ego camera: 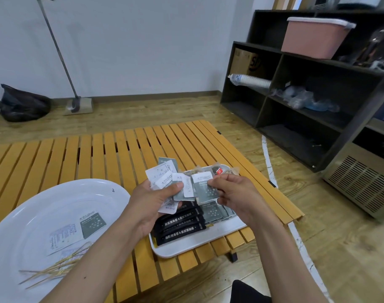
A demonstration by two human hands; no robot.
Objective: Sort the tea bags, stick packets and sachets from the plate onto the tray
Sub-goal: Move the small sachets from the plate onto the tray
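Overhead, both hands' fingers grasp sachets — left hand [152,199] a fan [164,178], right hand [234,193] one [205,190].

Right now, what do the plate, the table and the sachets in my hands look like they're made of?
Plate: glossy white, with soft reflections; ceramic or melamine, can't tell which.
Table: yellow-orange slats with gaps between, probably finished wood.
Sachets, fanned between left hand and right hand: thin creased printed paper or foil laminate.

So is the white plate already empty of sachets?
No, two sachets still lie flat on the plate, beside some thin sticks.
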